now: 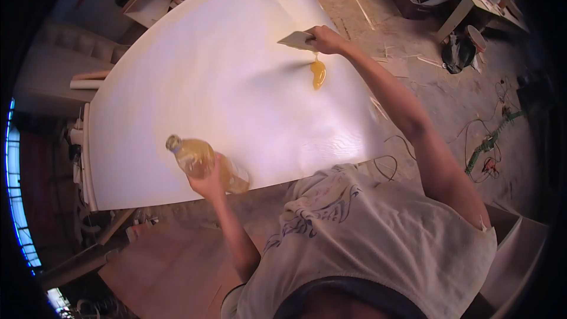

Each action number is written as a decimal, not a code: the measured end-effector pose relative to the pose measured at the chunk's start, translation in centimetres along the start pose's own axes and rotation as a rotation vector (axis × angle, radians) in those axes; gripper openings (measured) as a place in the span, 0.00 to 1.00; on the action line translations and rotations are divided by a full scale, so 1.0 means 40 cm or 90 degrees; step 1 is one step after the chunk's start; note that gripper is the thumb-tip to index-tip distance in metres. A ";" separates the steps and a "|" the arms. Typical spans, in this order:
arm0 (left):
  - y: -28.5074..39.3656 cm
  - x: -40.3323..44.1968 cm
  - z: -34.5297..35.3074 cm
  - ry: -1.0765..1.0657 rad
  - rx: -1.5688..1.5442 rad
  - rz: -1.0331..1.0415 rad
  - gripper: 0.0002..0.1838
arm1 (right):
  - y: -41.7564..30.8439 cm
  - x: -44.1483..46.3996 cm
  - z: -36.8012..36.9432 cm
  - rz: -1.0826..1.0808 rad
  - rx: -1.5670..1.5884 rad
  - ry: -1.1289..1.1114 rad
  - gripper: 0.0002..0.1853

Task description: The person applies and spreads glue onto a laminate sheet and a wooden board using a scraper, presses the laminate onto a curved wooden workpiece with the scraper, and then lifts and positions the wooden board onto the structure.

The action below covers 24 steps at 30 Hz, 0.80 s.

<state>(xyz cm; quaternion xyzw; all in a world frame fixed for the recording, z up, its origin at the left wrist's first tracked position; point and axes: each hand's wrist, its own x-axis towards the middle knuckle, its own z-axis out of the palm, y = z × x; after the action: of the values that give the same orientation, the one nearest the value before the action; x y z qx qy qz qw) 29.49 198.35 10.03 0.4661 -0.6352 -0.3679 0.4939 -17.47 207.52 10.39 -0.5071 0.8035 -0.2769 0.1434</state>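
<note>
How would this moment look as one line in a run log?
left hand: grips bottle | right hand: holds flat scraper over white sheet | amber puddle: on white sheet, near flat scraper

Glare brightens the white tabletop at near right; a soft shadow stretches left; curved edges blacken.

No words, numbers or signs can be read.

Workshop interior around a table

Beyond the table's right edge, a scrap-strewn floor bears loose cables; a cluttered workbench stands off the far right corner. Open wooden shelving borders the far left. Past the left edge, a window glows bluish amid shadow.
</note>
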 end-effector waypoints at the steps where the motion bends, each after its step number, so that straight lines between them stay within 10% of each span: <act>1: -0.018 -0.019 -0.022 0.017 0.007 -0.009 0.39 | 0.020 0.010 0.025 -0.015 -0.006 0.008 0.17; 15: 0.006 -0.150 -0.030 0.007 0.044 -0.067 0.36 | 0.152 -0.093 0.300 -0.114 -0.281 -0.131 0.23; 21: 0.057 -0.145 -0.055 0.054 0.068 -0.121 0.36 | 0.057 -0.059 0.068 -0.119 -0.180 -0.338 0.17; 24: 0.059 -0.140 -0.077 0.027 0.022 -0.130 0.38 | 0.096 0.066 -0.039 -0.057 -0.137 -0.105 0.16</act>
<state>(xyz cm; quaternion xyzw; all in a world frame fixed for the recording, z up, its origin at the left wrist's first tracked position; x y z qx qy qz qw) 32.36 204.36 11.36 0.5444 -0.5801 -0.3951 0.4594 -22.24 206.91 9.51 -0.5760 0.7905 -0.1530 0.1413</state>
